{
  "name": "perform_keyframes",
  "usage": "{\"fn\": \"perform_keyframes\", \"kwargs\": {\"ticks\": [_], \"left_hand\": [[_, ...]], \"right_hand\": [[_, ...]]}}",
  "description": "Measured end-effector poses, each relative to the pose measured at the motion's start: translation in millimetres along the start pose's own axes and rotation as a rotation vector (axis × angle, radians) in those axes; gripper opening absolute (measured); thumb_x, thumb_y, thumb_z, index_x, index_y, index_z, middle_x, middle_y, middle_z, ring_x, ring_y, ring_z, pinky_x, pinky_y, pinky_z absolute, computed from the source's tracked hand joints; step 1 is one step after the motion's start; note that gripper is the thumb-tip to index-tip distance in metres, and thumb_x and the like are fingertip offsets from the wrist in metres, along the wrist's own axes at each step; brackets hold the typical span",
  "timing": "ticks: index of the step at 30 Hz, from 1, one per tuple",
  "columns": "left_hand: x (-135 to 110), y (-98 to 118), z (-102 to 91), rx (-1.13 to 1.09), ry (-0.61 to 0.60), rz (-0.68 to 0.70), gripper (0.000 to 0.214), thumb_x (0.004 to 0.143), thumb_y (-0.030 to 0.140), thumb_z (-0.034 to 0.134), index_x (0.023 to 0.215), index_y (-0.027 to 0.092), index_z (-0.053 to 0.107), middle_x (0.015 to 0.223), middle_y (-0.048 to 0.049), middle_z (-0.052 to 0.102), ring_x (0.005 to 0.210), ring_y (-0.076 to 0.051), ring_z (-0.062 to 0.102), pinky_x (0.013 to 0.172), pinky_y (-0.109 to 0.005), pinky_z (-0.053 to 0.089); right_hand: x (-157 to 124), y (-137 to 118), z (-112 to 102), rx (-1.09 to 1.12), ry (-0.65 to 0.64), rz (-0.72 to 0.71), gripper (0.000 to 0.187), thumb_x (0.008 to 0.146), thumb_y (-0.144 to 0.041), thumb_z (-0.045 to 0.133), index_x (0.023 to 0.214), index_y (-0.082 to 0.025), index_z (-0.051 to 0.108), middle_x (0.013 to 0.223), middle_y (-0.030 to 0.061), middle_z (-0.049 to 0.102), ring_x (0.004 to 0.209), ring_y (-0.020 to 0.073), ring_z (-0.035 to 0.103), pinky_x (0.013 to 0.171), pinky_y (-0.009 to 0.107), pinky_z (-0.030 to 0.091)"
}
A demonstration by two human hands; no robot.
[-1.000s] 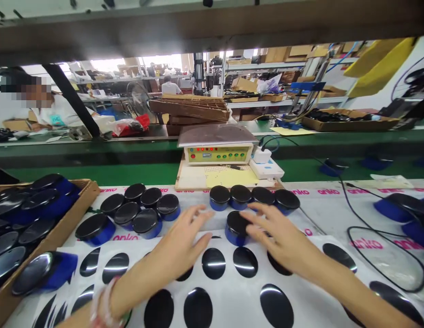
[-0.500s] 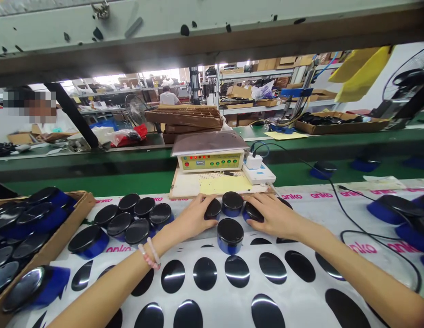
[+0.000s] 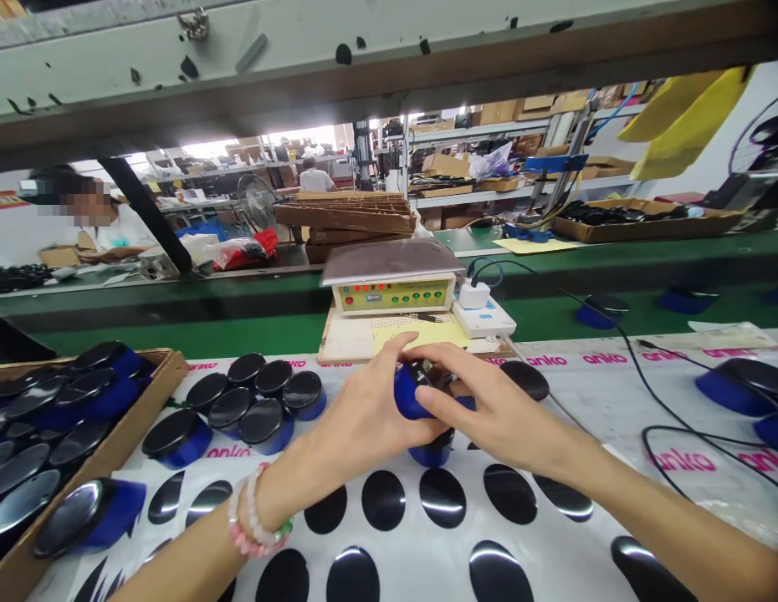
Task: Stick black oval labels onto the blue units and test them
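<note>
My left hand and my right hand meet around a tilted round puck with a blue side and a black top, which is partly hidden by my fingers. Just below them stands a second blue puck, its top hidden by my hands. Beyond my right fingers, a black-topped puck sits on the white printed sheet. To my left, several similar pucks stand grouped. Glossy black oval pieces lie in rows on the sheet near my wrists.
A cardboard tray of blue-and-black pieces sits at the left. A yellow-green control box stands beyond my hands, with a white power strip beside it. A black cable crosses the sheet at the right, near more blue pieces.
My hands have closed together and now hold one puck tilted off the sheet. Fewer pucks stand in the row beyond them. The view has shifted slightly.
</note>
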State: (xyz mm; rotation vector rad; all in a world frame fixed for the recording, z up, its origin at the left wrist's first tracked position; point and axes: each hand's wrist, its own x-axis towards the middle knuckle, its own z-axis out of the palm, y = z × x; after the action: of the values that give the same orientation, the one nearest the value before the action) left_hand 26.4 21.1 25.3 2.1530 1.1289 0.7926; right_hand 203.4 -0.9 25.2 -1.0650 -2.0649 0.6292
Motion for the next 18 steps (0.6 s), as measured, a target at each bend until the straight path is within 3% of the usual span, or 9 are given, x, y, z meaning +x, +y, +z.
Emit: {"fn": "perform_keyframes", "kwargs": {"ticks": [5, 11, 14, 16, 18], "left_hand": [[-8, -5, 0.0, 0.056, 0.019, 0.023, 0.087, 0.064, 0.028, 0.078, 0.138, 0.025, 0.033, 0.127, -0.0085, 0.06, 0.113, -0.03, 0.061, 0.095, -0.045, 0.05], [-18, -21, -7.9, 0.139, 0.089, 0.102, 0.083, 0.069, 0.027, 0.076, 0.139, 0.024, 0.033, 0.132, -0.0079, 0.057, 0.117, -0.026, 0.059, 0.098, -0.04, 0.05], [-24, -46, -43.4, 0.359, 0.088, 0.029, 0.081, 0.076, 0.041, 0.072, 0.144, 0.025, 0.03, 0.142, -0.0075, 0.05, 0.125, -0.024, 0.053, 0.102, -0.036, 0.046], [-32, -76, -78.8, 0.553, 0.17, -0.099, 0.058, 0.084, 0.047, 0.06, 0.136, 0.025, 0.045, 0.145, -0.0081, 0.045, 0.132, -0.026, 0.045, 0.108, -0.039, 0.039], [-42, -112, -112.1, 0.638, 0.296, -0.247, 0.039, 0.095, 0.038, 0.038, 0.119, 0.017, 0.06, 0.132, -0.0147, 0.056, 0.131, -0.03, 0.045, 0.109, -0.05, 0.034]], "right_hand": [[3, 4, 12, 0.117, 0.069, 0.054, 0.024, 0.09, -0.03, 0.056, 0.114, -0.025, 0.057, 0.117, 0.0033, 0.061, 0.104, 0.0203, 0.06, 0.082, 0.031, 0.053], [26, -6, 31, 0.029, 0.059, 0.016, 0.02, 0.091, -0.029, 0.053, 0.109, -0.022, 0.058, 0.111, 0.0042, 0.062, 0.099, 0.0201, 0.061, 0.087, 0.035, 0.049], [44, -6, 39, -0.099, -0.004, 0.0, 0.026, 0.09, -0.031, 0.057, 0.114, -0.02, 0.055, 0.112, 0.0063, 0.062, 0.099, 0.022, 0.06, 0.087, 0.037, 0.049], [57, -4, 47, -0.143, -0.027, -0.024, 0.03, 0.089, -0.031, 0.061, 0.115, -0.018, 0.053, 0.111, 0.0077, 0.062, 0.099, 0.0227, 0.061, 0.086, 0.037, 0.049], [72, -5, 61, -0.177, -0.065, -0.089, 0.031, 0.089, -0.031, 0.063, 0.115, -0.018, 0.053, 0.114, 0.0078, 0.061, 0.102, 0.0223, 0.06, 0.089, 0.037, 0.049]]}}
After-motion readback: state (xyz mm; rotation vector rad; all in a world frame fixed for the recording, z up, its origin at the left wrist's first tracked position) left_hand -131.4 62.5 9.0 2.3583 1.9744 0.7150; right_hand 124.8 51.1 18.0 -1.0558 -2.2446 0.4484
